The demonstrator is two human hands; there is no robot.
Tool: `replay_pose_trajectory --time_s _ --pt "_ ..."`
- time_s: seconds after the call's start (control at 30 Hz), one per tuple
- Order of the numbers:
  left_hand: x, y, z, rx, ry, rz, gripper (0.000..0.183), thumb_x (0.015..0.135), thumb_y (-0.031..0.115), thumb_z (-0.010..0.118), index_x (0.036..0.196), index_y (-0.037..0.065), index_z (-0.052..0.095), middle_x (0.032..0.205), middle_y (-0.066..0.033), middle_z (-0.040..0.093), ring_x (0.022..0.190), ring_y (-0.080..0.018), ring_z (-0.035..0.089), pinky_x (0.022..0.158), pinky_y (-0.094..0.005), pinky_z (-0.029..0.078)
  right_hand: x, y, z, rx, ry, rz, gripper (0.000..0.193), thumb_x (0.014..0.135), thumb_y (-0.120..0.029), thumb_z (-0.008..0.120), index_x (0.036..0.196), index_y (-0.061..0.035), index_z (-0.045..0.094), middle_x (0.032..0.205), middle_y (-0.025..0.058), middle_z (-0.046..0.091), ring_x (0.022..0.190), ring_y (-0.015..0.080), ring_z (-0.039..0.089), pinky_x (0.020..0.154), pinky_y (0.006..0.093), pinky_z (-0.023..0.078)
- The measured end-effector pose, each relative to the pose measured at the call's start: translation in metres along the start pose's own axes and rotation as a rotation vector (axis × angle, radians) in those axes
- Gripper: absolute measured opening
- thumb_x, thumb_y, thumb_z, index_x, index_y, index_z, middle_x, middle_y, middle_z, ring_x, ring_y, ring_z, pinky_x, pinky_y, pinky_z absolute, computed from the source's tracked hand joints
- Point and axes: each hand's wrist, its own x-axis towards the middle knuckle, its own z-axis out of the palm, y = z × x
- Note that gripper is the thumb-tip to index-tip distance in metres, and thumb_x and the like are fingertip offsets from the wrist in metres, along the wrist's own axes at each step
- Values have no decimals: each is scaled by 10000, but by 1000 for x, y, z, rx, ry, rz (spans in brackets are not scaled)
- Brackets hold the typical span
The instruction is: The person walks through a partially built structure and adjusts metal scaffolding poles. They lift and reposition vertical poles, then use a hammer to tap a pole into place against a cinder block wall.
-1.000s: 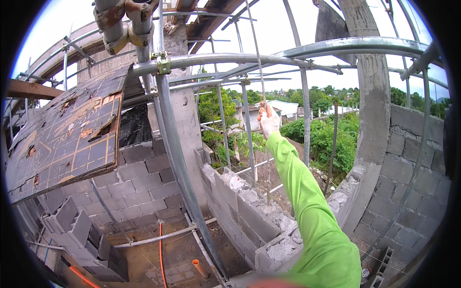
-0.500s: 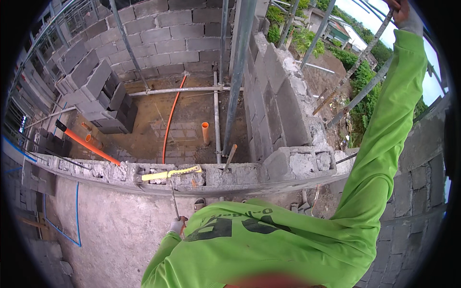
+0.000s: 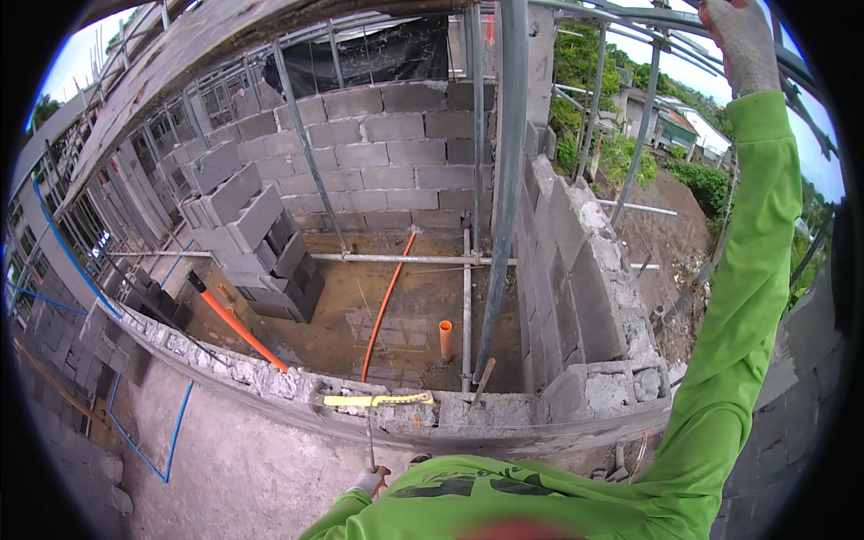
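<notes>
Evidently, a reach is in hand at the low block wall (image 3: pixel 504 410). By the left grip (image 3: pixel 371 481), low in front of the body, a thin rod (image 3: pixel 370 441) is clasped, its upper end seen against a yellow tool (image 3: pixel 378 400) that is laid lengthwise on the rough wall top. Whether rod and tool are joined cannot be told. The right grip (image 3: pixel 742 40) is raised high at the upper right, with scaffold pipes (image 3: pixel 644 112) showing to its left; its fingers are curled, but they are partly cut off by the edge of the view, so whether anything is grasped there cannot be told.

Beyond the wall, an orange pipe stub (image 3: pixel 445 344) is set upright in wet ground, with stacked blocks (image 3: pixel 243 220) seen farther left. The step is judged to be one of steadying overhead while the rod is held low. For any next move, a firm hold on the rod seems called for, and the yellow tool should not be knocked off the wall.
</notes>
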Motion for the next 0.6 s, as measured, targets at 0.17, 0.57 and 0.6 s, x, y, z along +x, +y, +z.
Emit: replay_pose_trajectory --time_s 0.17,0.57,0.6 --pt "-7 45 2 94 43 106 291 1013 258 606 996 15 765 706 -68 625 630 -161 586 575 -339 490 -20 5 45 330 -92 301 398 1024 -109 572 1421 -83 590 841 47 719 618 37 582 530 185 462" --pt "7 37 -17 12 63 146 287 1013 249 602 1002 10 762 679 -53 603 599 -150 574 563 -333 503 -33 -2 58 403 -141 408 379 1020 -101 585 1395 -59 606 788 48 710 579 29 537 488 213 419" --pt "5 30 -19 3 65 139 287 1012 248 602 1002 10 761 677 -52 601 597 -149 573 562 -332 504 -30 3 55 408 -100 349 363 1016 -107 598 1375 -60 622 807 52 723 578 41 548 505 226 444"
